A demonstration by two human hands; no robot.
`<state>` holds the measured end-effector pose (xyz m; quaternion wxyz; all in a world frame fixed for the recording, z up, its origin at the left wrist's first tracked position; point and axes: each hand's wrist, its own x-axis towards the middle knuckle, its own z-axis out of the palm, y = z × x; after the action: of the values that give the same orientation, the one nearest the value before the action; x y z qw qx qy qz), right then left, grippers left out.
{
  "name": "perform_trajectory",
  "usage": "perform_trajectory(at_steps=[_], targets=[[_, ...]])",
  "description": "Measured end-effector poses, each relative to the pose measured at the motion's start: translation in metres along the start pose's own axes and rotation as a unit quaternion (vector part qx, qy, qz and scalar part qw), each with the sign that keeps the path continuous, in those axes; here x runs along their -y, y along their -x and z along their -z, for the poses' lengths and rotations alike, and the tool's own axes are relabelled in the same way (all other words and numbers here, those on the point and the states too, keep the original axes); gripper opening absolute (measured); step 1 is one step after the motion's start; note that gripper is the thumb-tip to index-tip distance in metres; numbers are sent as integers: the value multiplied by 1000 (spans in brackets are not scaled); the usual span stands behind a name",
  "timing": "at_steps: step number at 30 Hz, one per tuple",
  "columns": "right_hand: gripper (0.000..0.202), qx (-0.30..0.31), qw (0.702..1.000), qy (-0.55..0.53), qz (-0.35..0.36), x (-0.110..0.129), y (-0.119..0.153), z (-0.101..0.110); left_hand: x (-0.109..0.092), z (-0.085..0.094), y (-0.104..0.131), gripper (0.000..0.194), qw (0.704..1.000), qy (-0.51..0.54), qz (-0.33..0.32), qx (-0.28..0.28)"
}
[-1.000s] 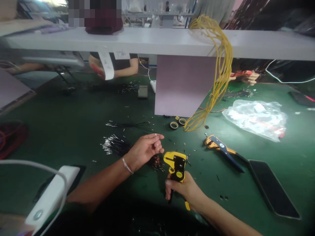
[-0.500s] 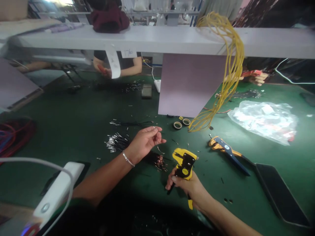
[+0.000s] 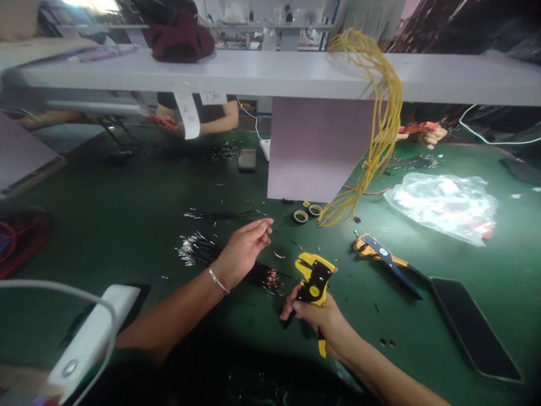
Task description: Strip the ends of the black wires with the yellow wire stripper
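My left hand (image 3: 244, 251) is above the green table, thumb and fingertips pinched on a thin wire (image 3: 279, 255), whose light curved end shows to the right of the fingers. Most of that wire is hidden or too fine to follow. Under the left wrist lies a bundle of black wires (image 3: 202, 250), with silvery ends on the left and bare copper ends on the right. My right hand (image 3: 323, 316) is wrapped round the handles of a yellow and black wire stripper (image 3: 315, 277). Its head points up, apart from the wire.
A blue and orange wire stripper (image 3: 386, 260) and a dark flat phone-like slab (image 3: 473, 327) lie to the right. Beyond are tape rolls (image 3: 300, 217), hanging yellow wires (image 3: 386, 124) and a clear plastic bag (image 3: 442, 206). A white power strip (image 3: 95, 332) stands left. Co-workers' hands (image 3: 431, 135) show across the table.
My left hand's fingers have closed more tightly together, and less of the wire shows below them. The right hand keeps its hold on the wire stripper. The whole view has shifted slightly.
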<state>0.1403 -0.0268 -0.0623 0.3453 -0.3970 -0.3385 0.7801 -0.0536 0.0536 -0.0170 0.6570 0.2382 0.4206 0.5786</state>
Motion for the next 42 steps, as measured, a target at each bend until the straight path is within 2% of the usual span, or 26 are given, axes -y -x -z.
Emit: perform_trajectory(at_steps=[4,10,19,29,36,42], targets=[[26,4,1000,0,7,0,0,1,0,-2,2,15,1000,5,-12,-3],[22,-18,999,-7,33,7,-2,2,1,-15,17,11,1000,-15,-18,10],[18,-19,998,-15,56,13,-2,3,14,-25,28,12,996,-79,-16,48],[14,-31,996,0,88,16,-2,5,30,-22,34,11,972,-180,-42,145],[14,-17,996,19,85,18,-1,4,28,-23,34,10,975,-160,-51,147],[13,-16,996,28,84,18,-1,5,29,-21,33,12,969,-188,-52,152]])
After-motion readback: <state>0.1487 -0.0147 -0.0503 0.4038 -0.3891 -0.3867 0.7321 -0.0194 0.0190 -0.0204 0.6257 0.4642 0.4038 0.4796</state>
